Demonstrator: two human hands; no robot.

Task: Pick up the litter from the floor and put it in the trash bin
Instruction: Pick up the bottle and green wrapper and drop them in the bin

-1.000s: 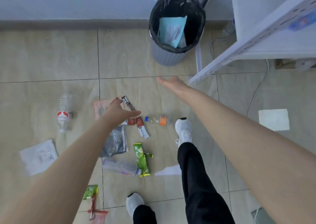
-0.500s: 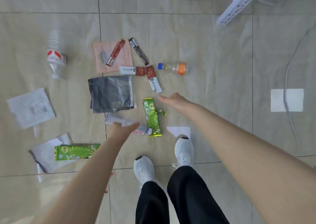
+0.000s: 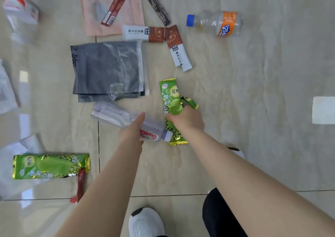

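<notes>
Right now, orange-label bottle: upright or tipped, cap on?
Tipped. The orange-label bottle lies on its side on the floor, blue cap on, pointing left; looks nearly empty.

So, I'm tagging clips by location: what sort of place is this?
Probably an indoor room, though which kind is unclear: glossy beige floor tiles with grout lines, strewn with litter such as a clear orange-labelled plastic bottle and a grey plastic mailer bag.

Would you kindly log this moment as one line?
left hand: on clear bottle | right hand: on green wrapper | bin: unseen
</notes>
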